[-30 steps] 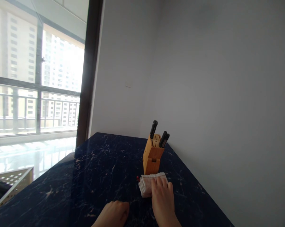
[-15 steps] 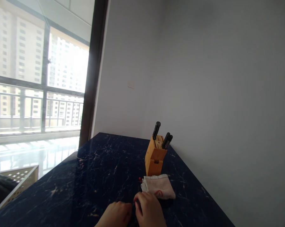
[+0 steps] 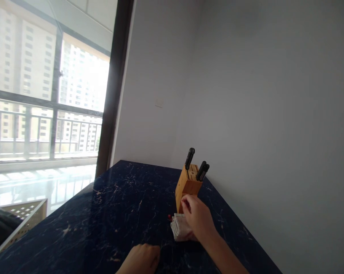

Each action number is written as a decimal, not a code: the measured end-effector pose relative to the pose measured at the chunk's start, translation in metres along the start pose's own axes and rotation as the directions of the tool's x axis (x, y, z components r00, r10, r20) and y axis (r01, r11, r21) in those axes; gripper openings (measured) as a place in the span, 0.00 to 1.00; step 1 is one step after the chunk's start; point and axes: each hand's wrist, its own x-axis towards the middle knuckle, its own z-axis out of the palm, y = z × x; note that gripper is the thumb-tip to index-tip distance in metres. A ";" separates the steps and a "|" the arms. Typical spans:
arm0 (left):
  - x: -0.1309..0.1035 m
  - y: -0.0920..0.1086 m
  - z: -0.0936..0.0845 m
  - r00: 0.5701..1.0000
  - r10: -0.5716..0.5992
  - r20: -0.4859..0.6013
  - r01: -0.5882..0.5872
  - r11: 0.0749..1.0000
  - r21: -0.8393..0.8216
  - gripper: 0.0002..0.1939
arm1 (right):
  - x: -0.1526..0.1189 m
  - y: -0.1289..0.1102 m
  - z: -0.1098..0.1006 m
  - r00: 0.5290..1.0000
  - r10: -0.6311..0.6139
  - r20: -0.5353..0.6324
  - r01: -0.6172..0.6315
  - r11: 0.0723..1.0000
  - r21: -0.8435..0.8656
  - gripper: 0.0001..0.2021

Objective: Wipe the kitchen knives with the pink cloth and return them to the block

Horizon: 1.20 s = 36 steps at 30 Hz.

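Note:
My right hand (image 3: 197, 214) is raised over the folded cloth (image 3: 180, 227), in front of the lower part of the wooden knife block (image 3: 182, 187). Its fingers are curled with the thumb close to the index finger; whatever they pinch, if anything, cannot be made out. At the bottom of the view my left hand (image 3: 143, 257) rests low over the table, fingers curled in and mostly hidden. One black-handled knife (image 3: 190, 158) stands at the block's left side. Two more black handles (image 3: 202, 171) stick out at its right. Hand and forearm cover part of the cloth.
The dark blue marbled table (image 3: 126, 201) runs back to the grey wall (image 3: 260, 114). A small red object (image 3: 170, 217) lies beside the cloth's left corner. At lower left stands a perforated light-coloured chair or frame (image 3: 31, 219) with something dark on it.
My right hand has left the spot beside my left hand and moved forward and right, over the cloth towards the knife block. My left hand stays nearly in place.

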 end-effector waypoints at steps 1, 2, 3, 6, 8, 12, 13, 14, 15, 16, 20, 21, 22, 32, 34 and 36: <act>0.000 0.000 0.000 1.000 -0.005 0.009 0.005 1.000 -0.003 0.15 | 0.009 0.001 -0.008 1.000 -0.002 -0.022 0.003 1.000 0.014 0.09; 0.000 0.000 0.000 1.000 -0.010 0.018 0.010 1.000 -0.003 0.15 | 0.019 0.002 -0.016 0.999 -0.014 -0.050 0.016 0.999 0.034 0.10; 0.000 0.000 0.000 1.000 -0.014 0.024 0.014 1.000 -0.003 0.15 | 0.029 0.003 -0.023 0.996 -0.036 -0.084 0.041 0.998 0.056 0.11; 0.000 0.000 0.000 1.000 -0.014 0.019 0.014 1.000 -0.002 0.15 | 0.061 0.004 -0.042 0.972 -0.085 -0.219 0.103 0.992 0.075 0.16; 0.000 0.001 0.000 1.000 -0.010 0.008 0.010 1.000 -0.001 0.15 | 0.083 0.005 -0.051 0.960 -0.058 -0.273 0.072 0.997 0.042 0.20; 0.000 0.002 -0.001 0.999 -0.034 0.025 0.034 0.999 0.002 0.16 | 0.127 0.007 -0.062 0.965 0.052 -0.257 -0.065 0.997 -0.039 0.26; 0.000 0.002 -0.002 0.999 -0.040 0.032 0.040 0.999 0.004 0.16 | 0.136 0.008 -0.062 0.967 0.065 -0.246 -0.080 0.995 -0.054 0.26; 0.000 0.003 -0.002 0.998 -0.041 0.036 0.041 0.999 0.005 0.16 | 0.144 0.009 -0.063 0.970 0.074 -0.231 -0.092 0.994 -0.067 0.26; 0.000 0.003 -0.003 0.999 -0.040 0.037 0.040 0.999 0.006 0.16 | 0.151 0.011 -0.062 0.973 0.086 -0.214 -0.105 0.991 -0.082 0.27; 0.000 0.002 -0.003 0.999 -0.036 0.035 0.036 0.999 0.006 0.16 | 0.156 0.013 -0.062 0.976 0.099 -0.192 -0.120 0.988 -0.098 0.27; 0.000 0.001 -0.003 1.000 -0.008 0.014 0.008 1.000 0.006 0.15 | 0.168 0.019 -0.057 0.986 0.154 -0.071 -0.163 0.974 -0.155 0.21; 0.000 0.000 -0.002 1.000 -0.003 0.011 0.003 1.000 0.008 0.15 | 0.169 0.020 -0.056 0.985 0.165 -0.046 -0.170 0.971 -0.171 0.18; 0.000 0.000 -0.002 1.000 0.002 0.011 -0.003 1.000 0.011 0.15 | 0.170 0.020 -0.056 0.984 0.174 -0.027 -0.176 0.967 -0.187 0.16; -0.001 0.002 -0.005 1.000 0.000 0.005 0.000 1.000 -0.001 0.14 | 0.188 0.009 -0.071 0.969 0.201 -0.142 -0.223 0.960 -0.167 0.08; -0.001 0.001 -0.006 1.000 0.000 0.007 0.000 1.000 -0.005 0.14 | 0.194 0.003 -0.086 0.961 0.169 -0.221 -0.200 0.972 -0.124 0.08; 0.000 0.000 -0.006 1.000 0.004 0.006 -0.004 1.000 -0.009 0.15 | 0.199 -0.007 -0.104 0.941 0.129 -0.313 -0.165 0.982 -0.091 0.11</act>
